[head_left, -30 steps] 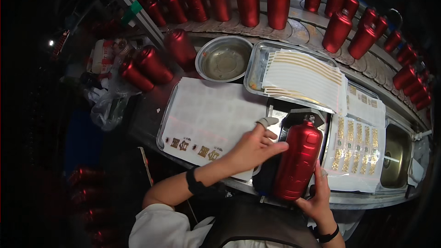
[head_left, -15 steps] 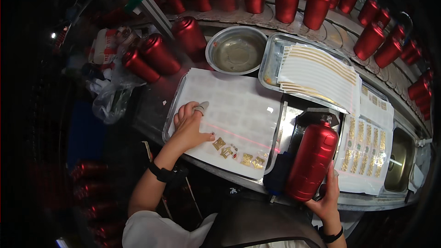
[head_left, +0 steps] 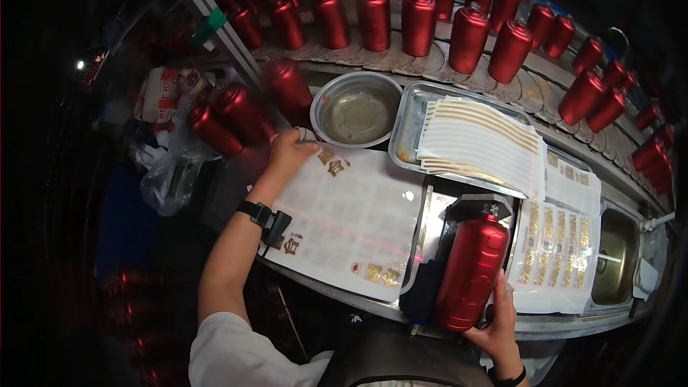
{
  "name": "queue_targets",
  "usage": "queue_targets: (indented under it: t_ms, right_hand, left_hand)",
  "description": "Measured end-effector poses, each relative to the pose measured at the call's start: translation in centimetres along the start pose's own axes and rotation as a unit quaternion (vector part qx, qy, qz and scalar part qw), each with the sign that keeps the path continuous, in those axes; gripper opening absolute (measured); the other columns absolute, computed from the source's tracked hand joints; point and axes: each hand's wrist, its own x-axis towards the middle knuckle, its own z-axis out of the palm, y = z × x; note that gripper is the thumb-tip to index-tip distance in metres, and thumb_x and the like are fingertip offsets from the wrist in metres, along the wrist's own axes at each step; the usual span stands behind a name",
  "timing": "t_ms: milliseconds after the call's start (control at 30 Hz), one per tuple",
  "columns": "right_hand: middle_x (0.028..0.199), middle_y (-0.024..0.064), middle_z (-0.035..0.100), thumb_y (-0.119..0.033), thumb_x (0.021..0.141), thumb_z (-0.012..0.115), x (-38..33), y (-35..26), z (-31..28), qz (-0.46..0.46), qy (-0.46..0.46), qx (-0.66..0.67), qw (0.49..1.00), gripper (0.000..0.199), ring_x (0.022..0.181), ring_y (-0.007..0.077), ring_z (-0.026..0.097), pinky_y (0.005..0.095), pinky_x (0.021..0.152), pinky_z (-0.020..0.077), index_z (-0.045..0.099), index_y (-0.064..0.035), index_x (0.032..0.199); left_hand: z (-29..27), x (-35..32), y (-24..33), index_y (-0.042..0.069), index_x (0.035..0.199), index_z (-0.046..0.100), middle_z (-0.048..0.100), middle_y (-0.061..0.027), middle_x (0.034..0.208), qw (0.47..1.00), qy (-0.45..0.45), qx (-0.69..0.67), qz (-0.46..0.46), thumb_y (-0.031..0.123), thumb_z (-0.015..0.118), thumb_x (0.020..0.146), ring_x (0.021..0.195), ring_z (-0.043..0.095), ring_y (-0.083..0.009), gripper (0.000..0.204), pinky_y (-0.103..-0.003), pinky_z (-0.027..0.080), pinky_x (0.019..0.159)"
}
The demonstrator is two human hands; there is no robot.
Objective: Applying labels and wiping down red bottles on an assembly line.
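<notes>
My left hand [head_left: 290, 150] is at the far left edge of a white sheet [head_left: 358, 208] lying in a metal tray. Its thumb and fingers are closed at the edge of a gold decal [head_left: 335, 168] with small gold characters. Two more groups of gold characters lie along the near side of the sheet: one gold decal [head_left: 291, 246] beside my wrist and another gold decal [head_left: 374, 273] at the right corner. My right hand [head_left: 500, 326] grips the lower end of a glossy red bottle [head_left: 473, 269], which leans tilted against a dark holder [head_left: 423, 290]. The bottle hides some of the right fingers.
A metal bowl [head_left: 358, 111] of liquid and a tray [head_left: 408, 125] with stacked gold-striped sheets stand behind. To the right are decal sheets [head_left: 555, 251] and a sink [head_left: 616, 251]. Red bottles [head_left: 469, 39] line a curved conveyor. A metal post [head_left: 218, 25] rises at left.
My left hand has moved away toward the bowl, with a gold decal beside its thumb. Another decal now shows near my wrist. My right hand keeps its grip on the bottle. The view has tilted upward.
</notes>
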Motion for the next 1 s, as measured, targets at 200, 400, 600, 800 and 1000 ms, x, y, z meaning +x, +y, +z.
queue_targets:
  t_ms: [200, 400, 600, 800, 1000]
  right_hand:
    - [0.124, 0.0267, 0.058, -0.035, 0.058, 0.093, -1.0, 0.4, -0.6, 0.053, -0.029, -0.014, 0.998, 0.122, 0.098, 0.0386, 0.063, 0.0434, 0.08, 0.0524, 0.026, 0.0055, 0.152]
    - [0.117, 0.0239, 0.06, -0.033, 0.064, 0.09, 1.1, -0.2, -0.4, -0.048, 0.029, -0.005, 0.998, 0.109, 0.092, 0.0359, 0.062, 0.0416, 0.08, 0.0522, 0.033, 0.0055, 0.15]
    - [0.11, 0.0167, 0.061, -0.033, 0.067, 0.086, 1.4, -1.0, -4.0, 0.065, -0.092, 0.097, 0.989, 0.105, 0.073, 0.0271, 0.053, 0.036, 0.066, 0.0469, 0.033, -0.0046, 0.154]
    - [0.119, 0.0133, 0.059, -0.035, 0.071, 0.083, 3.1, -1.5, -4.1, 0.175, -0.003, 0.221, 0.96, 0.088, 0.083, 0.0245, 0.053, 0.0331, 0.067, 0.0464, 0.045, -0.0052, 0.144]
    - [0.134, 0.0206, 0.05, -0.039, 0.076, 0.082, 4.9, -2.0, -2.3, 0.19, 0.024, 0.205, 0.96, 0.092, 0.117, 0.0352, 0.051, 0.0414, 0.09, 0.0493, 0.035, -0.0031, 0.147]
  left_hand:
    - [-1.0, -3.2, 4.1, 0.006, 0.089, 0.074, 0.073, -0.0102, 0.099, 0.959, 0.079, 0.103, 0.253, 0.004, 0.073, 0.076, 0.092, 0.068, -0.0271, 0.013, -0.042, 0.048, 0.087]
    - [-3.1, -9.8, 17.1, 0.006, 0.097, 0.072, 0.07, -0.0097, 0.09, 0.947, -0.11, -0.005, 0.303, -0.004, 0.07, 0.071, 0.084, 0.066, -0.0282, 0.028, -0.04, 0.048, 0.081]
    - [-2.0, -11.9, 25.9, 0.006, 0.104, 0.073, 0.07, -0.0098, 0.088, 0.894, -0.259, -0.244, 0.272, -0.002, 0.07, 0.076, 0.08, 0.066, -0.0276, 0.029, -0.038, 0.048, 0.079]
    - [5.3, -10.8, 28.1, 0.006, 0.116, 0.07, 0.073, -0.0106, 0.095, 0.917, -0.217, -0.168, 0.289, 0.0, 0.07, 0.081, 0.08, 0.067, -0.0231, 0.036, -0.035, 0.049, 0.079]
    - [6.0, -9.8, 29.3, 0.005, 0.117, 0.07, 0.072, -0.0095, 0.095, 0.918, -0.169, -0.113, 0.341, 0.0, 0.071, 0.08, 0.081, 0.067, -0.021, 0.038, -0.032, 0.051, 0.079]
